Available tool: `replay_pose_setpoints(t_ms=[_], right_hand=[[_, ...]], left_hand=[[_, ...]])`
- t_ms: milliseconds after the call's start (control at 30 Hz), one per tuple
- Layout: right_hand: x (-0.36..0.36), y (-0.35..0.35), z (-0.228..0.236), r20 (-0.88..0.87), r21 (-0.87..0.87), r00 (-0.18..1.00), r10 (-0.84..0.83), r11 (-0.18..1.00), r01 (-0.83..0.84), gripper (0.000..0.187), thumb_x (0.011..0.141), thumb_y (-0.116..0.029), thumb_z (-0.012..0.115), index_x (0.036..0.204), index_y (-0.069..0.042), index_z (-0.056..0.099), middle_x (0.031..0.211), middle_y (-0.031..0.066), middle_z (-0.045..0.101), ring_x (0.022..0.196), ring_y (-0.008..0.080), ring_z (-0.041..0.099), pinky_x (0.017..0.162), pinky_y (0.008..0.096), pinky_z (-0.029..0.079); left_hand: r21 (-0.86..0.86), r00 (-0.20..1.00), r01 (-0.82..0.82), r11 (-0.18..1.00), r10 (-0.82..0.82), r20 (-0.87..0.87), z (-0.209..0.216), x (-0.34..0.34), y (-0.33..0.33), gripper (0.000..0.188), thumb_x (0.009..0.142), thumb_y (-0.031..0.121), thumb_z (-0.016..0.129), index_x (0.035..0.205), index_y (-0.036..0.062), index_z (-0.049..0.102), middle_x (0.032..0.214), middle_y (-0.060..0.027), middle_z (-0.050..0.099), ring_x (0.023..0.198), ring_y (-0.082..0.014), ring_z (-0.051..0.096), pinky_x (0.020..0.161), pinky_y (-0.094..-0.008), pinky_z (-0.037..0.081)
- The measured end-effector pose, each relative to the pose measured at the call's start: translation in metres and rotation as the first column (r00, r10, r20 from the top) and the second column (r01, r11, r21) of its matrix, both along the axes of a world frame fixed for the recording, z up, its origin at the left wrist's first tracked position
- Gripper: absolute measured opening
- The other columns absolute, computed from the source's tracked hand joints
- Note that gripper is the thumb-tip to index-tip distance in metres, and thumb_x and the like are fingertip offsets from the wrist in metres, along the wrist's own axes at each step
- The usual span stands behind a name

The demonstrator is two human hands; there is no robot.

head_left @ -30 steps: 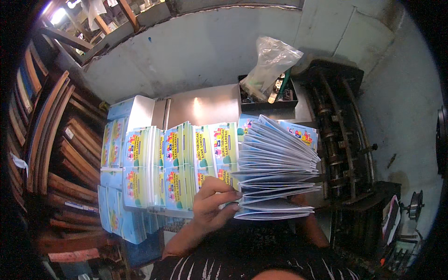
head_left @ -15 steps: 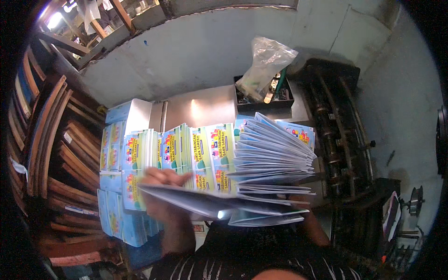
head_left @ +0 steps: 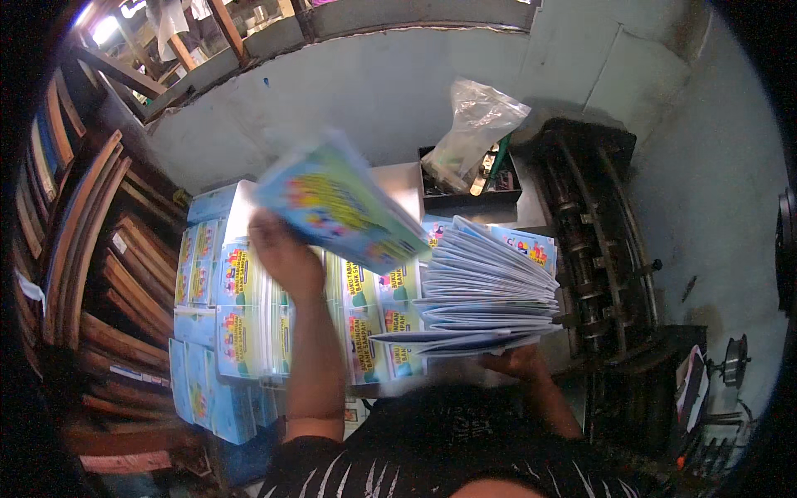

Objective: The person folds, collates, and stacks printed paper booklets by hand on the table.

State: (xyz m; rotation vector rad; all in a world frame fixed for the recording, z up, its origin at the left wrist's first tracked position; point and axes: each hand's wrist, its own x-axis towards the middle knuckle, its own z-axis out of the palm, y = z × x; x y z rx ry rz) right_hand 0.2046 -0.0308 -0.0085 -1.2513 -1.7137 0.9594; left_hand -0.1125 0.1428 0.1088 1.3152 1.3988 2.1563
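Note:
My left hand (head_left: pixel 281 253) is raised over the bench, closed on the edge of a blue and yellow printed booklet (head_left: pixel 344 203), which is tilted and smeared by motion. To its right stands a fanned pile of folded booklets (head_left: pixel 490 278), white page edges showing, the nearest ones lying almost flat. Against the near edge of that pile is my right hand (head_left: pixel 516 363), low, its fingers partly under the booklets, so their grip is hidden. Rows of matching printed booklets (head_left: pixel 237 340) cover the bench under and left of my left arm.
Behind the pile, a black box (head_left: pixel 469 202) holds small tools and a clear plastic bag (head_left: pixel 481 124). A dark machine with rollers (head_left: pixel 589 249) borders the right side. Stacked wooden boards (head_left: pixel 91 241) fill the left. A grey wall (head_left: pixel 357 91) closes off the back.
My left hand has swung up and away from me, carrying a booklet off the near end of the fanned pile. My right hand now shows below the pile's near edge.

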Motion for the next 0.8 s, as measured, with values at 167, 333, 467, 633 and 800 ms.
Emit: replay_pose_setpoints(t_ms=[167,333,467,633,800], right_hand=[[0.031,-0.015,-0.064,0.145,-0.026,0.988,-0.058,0.998,0.062,0.072,0.07,-0.042,0.076,0.127,-0.008,0.048,0.128,0.0127,0.05,0.113,0.0282,0.05,0.1,0.0421,0.036],[0.06,-0.023,-0.124,0.312,-0.059,0.949,-0.037,0.997,0.058,0.077,0.072,-0.051,0.072,0.131,-0.01,0.044,0.135,0.0135,0.045,0.116,0.0294,0.047,0.106,0.0438,0.03],[0.041,-0.014,-0.092,0.302,0.389,0.936,-0.183,0.919,0.055,0.077,0.08,-0.058,0.059,0.136,-0.009,0.039,0.138,0.0153,0.042,0.12,0.0313,0.045,0.109,0.0455,0.027],[0.057,-0.018,-0.133,0.239,-0.092,0.961,-0.139,0.982,0.165,0.076,0.082,-0.054,0.059,0.137,-0.007,0.036,0.137,0.0149,0.042,0.123,0.031,0.042,0.109,0.0444,0.028],[0.051,-0.013,-0.094,0.22,-0.031,0.962,-0.16,0.985,0.17,0.075,0.082,-0.053,0.059,0.137,-0.007,0.037,0.137,0.0148,0.042,0.123,0.031,0.042,0.109,0.0444,0.028]], left_hand=[[-0.096,0.649,0.749,0.655,-0.699,0.301,-0.012,0.085,-0.032,0.016,0.098,0.02,0.048,0.101,0.0047,0.05,0.079,0.0027,0.047,0.068,-0.003,0.041,0.061,-0.018,0.036],[-0.107,0.518,0.851,0.513,-0.79,0.329,-0.024,0.092,-0.054,0.021,0.098,0.022,0.046,0.106,0.0036,0.05,0.087,0.0002,0.051,0.077,-0.0073,0.048,0.069,-0.0211,0.04],[0.1,0.327,0.894,0.438,-0.788,0.522,-0.051,0.075,-0.06,0.039,0.1,0.034,0.034,0.115,0.0017,0.049,0.111,-0.0125,0.056,0.108,-0.0198,0.051,0.097,-0.0356,0.037],[-0.526,0.56,0.778,0.344,-0.759,0.332,-0.107,0.079,-0.101,0.056,0.099,0.04,0.031,0.136,-0.0021,0.034,0.135,-0.0179,0.041,0.125,-0.0262,0.039,0.106,-0.0367,0.028],[-0.17,0.217,0.976,0.135,-0.644,0.734,-0.071,0.095,-0.105,0.052,0.097,0.029,0.043,0.137,-0.0015,0.032,0.137,-0.0189,0.039,0.127,-0.0282,0.039,0.107,-0.0361,0.027]])
